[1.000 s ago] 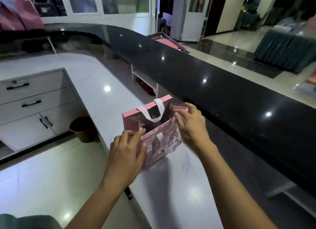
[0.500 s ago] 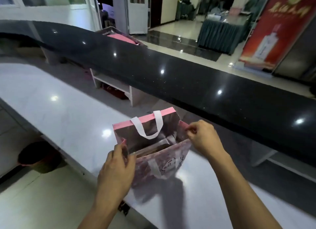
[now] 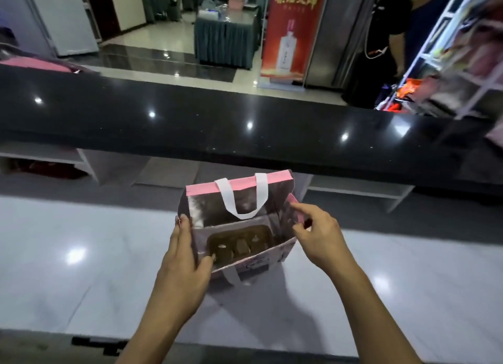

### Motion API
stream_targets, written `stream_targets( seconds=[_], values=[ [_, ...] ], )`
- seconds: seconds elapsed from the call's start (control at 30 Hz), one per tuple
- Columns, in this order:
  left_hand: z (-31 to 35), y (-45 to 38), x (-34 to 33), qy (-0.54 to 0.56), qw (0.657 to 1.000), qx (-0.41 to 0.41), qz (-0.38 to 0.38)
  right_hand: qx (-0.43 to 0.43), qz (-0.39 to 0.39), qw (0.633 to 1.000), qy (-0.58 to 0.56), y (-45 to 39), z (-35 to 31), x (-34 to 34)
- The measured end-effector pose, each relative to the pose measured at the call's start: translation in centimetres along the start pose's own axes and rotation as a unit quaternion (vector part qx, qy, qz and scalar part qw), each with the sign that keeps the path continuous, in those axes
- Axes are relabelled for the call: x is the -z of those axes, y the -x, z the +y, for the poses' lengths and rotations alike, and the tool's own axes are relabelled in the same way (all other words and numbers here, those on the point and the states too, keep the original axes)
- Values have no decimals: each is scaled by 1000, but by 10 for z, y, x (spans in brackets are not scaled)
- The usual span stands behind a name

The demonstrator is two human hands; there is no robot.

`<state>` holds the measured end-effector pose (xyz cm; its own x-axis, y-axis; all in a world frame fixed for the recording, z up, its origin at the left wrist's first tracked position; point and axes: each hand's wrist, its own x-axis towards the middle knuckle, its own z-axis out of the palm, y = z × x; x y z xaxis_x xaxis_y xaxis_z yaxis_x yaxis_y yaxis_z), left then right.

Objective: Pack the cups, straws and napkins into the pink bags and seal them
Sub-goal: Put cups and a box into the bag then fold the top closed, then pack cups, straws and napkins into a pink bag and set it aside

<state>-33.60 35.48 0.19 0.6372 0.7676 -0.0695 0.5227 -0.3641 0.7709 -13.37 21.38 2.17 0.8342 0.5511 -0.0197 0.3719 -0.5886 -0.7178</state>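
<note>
The left hand [image 3: 181, 257] covers the pink bag [image 3: 239, 200]'s near left corner. The brown insert [image 3: 239, 242] inside is too dim to identify. Both forearms run off the bottom edge.

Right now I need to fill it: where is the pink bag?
In the head view the pink bag stands open at centre on the white counter, below the black ledge, held between the left hand and right hand.

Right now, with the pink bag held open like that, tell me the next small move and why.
Probably free the right hand to fetch a cup. The pink bag stands open on the white counter, the left hand gripping one side edge and the right pinching the other. A brown insert sits at the bottom, but no cups, straws or napkins are visible inside.
</note>
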Motion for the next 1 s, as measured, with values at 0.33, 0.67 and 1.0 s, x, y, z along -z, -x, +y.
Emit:
stream_targets(
  seconds=[0.33,0.67,1.0],
  values=[
    [114,50,-129,5,991,-89,-102,-50,110,992,-24,61,150,127],
    [225,125,-273,14,980,-139,-140,-74,176,980,-49,116,293,262],
    [331,140,-410,21,966,-160,-201,-100,231,967,-35,105,419,373]
  ],
)
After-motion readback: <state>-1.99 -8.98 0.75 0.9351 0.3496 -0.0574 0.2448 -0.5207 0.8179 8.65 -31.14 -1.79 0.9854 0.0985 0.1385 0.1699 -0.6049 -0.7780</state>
